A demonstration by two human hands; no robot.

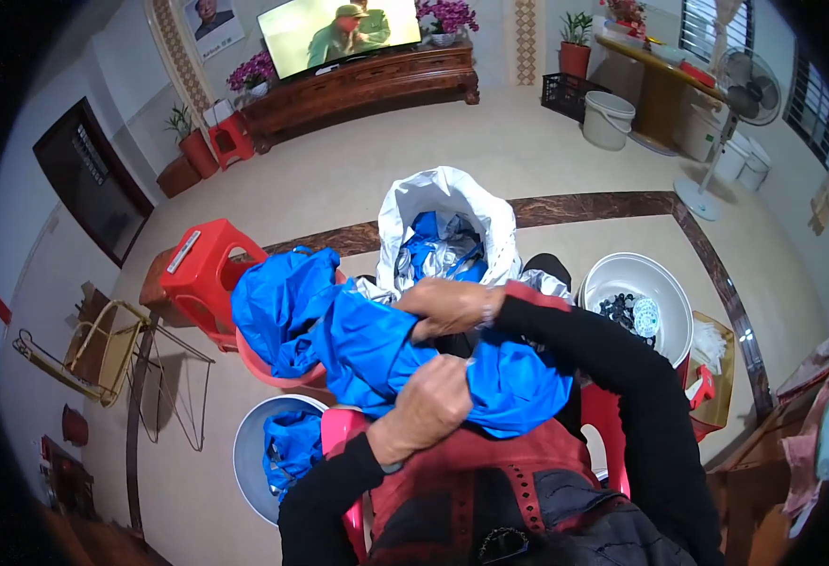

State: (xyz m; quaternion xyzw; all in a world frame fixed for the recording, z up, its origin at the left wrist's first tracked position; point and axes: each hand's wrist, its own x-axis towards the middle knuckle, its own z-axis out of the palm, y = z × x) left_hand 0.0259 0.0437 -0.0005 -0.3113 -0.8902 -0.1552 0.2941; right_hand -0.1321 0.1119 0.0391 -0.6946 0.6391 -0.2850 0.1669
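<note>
Between us and the white sack (pixel 497 226), our left grip (pixel 428 401) and right grip (pixel 447 305) clutch blue fabric (pixel 367 335), left fingertips hidden; a label (pixel 183 252) on the red plastic stool (pixel 191 281) is unreadably small.

there are two hands (pixel 436 391), one television (pixel 339 36), one standing fan (pixel 750 87) and one door (pixel 92 179).

Fabric (pixel 367 344) lies across the person's lap, its left end over a basin (pixel 280 379), with a stool (pixel 191 274) just beyond to the left. Before the lap stands a sack (pixel 393 222) holding cloth pieces (pixel 424 247). Nearer left, a second basin (pixel 250 451) holds bundled cloth (pixel 292 443); right, a tub (pixel 667 307) holds small round pieces (pixel 616 308). Well behind the sack, a television (pixel 315 47) stands on a cabinet (pixel 367 87).
</note>
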